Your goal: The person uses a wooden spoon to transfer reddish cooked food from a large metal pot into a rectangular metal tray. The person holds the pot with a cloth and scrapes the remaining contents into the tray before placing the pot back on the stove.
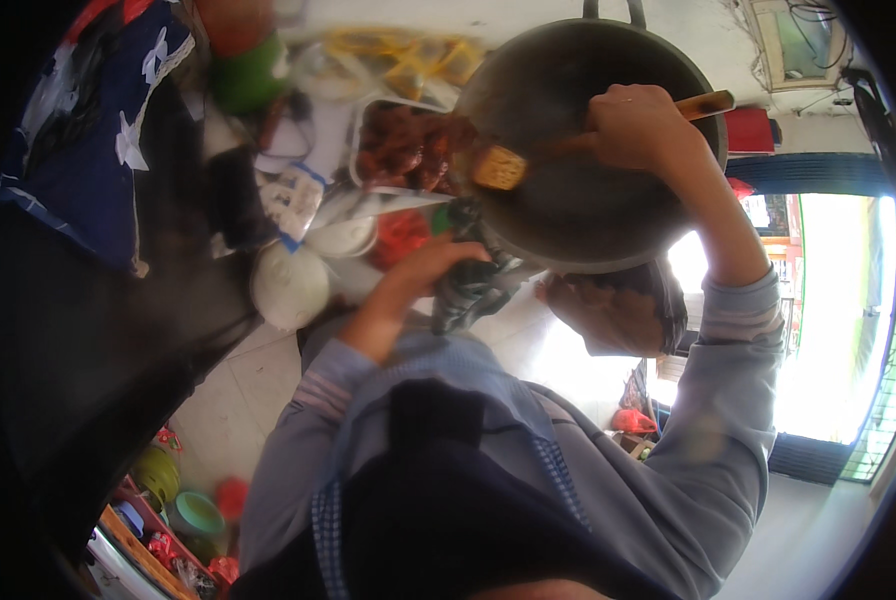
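Note:
A large dark wok (608, 90) is tipped to the left, its inside facing me. My left hand (433, 262) is closed on a dark patterned cloth (468, 290) at the wok's lower left rim; whatever the cloth wraps is hidden. With its fingers wrapped round the shaft, my right hand (636, 125) holds a wooden spatula (558, 147) across the wok. The spatula's sauce-stained blade (499, 168) is at the wok's left edge. Beside that edge, dark reddish-brown sauced pieces of food (408, 145) lie in a white tray (355, 150).
Left of the tray are a blue-and-white packet (291, 200), a red bag (402, 236) and a round white container (290, 287). Yellow patterned packaging (408, 55) and a green container (248, 75) stand farther back. Someone's bare foot or hand-like shape cannot be made out below the wok.

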`<state>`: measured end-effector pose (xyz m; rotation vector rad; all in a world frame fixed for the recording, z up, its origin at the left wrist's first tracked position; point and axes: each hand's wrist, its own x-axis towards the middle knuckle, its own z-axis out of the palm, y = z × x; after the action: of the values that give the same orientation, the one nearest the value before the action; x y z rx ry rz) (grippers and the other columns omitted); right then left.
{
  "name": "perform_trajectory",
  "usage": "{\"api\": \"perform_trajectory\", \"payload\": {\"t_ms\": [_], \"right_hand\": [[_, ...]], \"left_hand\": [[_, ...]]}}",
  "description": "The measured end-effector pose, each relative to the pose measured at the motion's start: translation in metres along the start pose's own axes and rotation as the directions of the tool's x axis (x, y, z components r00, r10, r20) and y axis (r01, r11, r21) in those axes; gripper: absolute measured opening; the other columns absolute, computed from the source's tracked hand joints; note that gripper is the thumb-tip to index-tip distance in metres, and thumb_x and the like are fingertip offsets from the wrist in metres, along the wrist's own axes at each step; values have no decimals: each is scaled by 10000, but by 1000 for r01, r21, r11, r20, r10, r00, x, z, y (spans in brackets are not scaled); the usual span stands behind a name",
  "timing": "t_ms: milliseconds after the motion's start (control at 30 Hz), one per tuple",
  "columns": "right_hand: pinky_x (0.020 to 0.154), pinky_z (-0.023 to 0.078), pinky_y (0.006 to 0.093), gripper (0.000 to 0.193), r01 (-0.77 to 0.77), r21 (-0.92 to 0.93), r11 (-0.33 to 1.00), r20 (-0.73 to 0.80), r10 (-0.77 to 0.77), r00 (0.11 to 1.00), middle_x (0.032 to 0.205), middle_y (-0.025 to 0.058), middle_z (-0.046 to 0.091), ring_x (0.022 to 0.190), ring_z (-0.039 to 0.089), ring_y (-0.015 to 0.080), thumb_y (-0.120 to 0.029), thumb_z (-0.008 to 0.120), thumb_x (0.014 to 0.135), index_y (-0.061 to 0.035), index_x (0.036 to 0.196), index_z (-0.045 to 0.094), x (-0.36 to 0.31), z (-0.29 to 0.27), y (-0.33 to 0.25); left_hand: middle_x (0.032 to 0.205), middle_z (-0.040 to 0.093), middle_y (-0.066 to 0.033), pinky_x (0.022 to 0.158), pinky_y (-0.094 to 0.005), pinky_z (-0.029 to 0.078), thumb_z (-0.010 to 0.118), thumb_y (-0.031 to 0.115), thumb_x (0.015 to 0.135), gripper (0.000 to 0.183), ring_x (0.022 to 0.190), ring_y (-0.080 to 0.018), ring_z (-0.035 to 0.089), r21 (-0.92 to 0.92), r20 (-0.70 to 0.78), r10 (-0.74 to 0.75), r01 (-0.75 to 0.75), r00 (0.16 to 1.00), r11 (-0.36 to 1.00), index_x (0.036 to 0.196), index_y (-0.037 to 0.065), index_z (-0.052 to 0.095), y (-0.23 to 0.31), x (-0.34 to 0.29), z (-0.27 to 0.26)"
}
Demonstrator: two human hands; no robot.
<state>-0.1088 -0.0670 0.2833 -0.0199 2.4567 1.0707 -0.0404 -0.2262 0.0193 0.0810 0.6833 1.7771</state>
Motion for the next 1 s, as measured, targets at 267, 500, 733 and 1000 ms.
{"api": "perform_trajectory", "payload": {"t_ms": [267, 500, 733, 1000], "right_hand": [[792, 567, 400, 464, 32, 18, 999, -59, -31, 998, 955, 102, 728, 927, 707, 266, -527, 709, 779, -95, 942, 754, -2, -2, -4], [800, 565, 398, 302, -9, 5, 1000, -23, 9, 1000, 1023, 98, 715, 967, 699, 261, -364, 680, 842, -107, 987, 745, 9, 10, 7], [780, 564, 439, 205, -48, -19, 999, -147, 44, 988, 905, 102, 720, 900, 703, 288, -142, 620, 798, -178, 940, 764, 11, 23, 25], [793, 557, 440, 200, 5, 123, 992, -114, 10, 993, 930, 99, 718, 917, 700, 284, -143, 628, 791, -173, 937, 762, 11, 33, 8]], "left_hand": [[891, 668, -74, 636, -282, 535, 682, 110, 794, 322, 742, -151, 657, -10, 27, 42, -42, 999, 999, 1090, 2, 616, 1, -3, 5], [907, 666, -80, 651, -287, 539, 680, 117, 804, 328, 760, -161, 661, 7, 18, 16, -16, 1000, 1000, 1101, -4, 610, 3, -7, 9], [941, 667, -82, 693, -286, 539, 671, 117, 814, 325, 797, -162, 659, 19, 58, 27, -28, 998, 999, 1111, 0, 609, 2, -8, 12], [947, 660, -88, 725, -293, 536, 671, 131, 810, 349, 833, -171, 656, 33, 73, 16, -19, 997, 999, 1125, -2, 598, -2, -4, 13]]}}
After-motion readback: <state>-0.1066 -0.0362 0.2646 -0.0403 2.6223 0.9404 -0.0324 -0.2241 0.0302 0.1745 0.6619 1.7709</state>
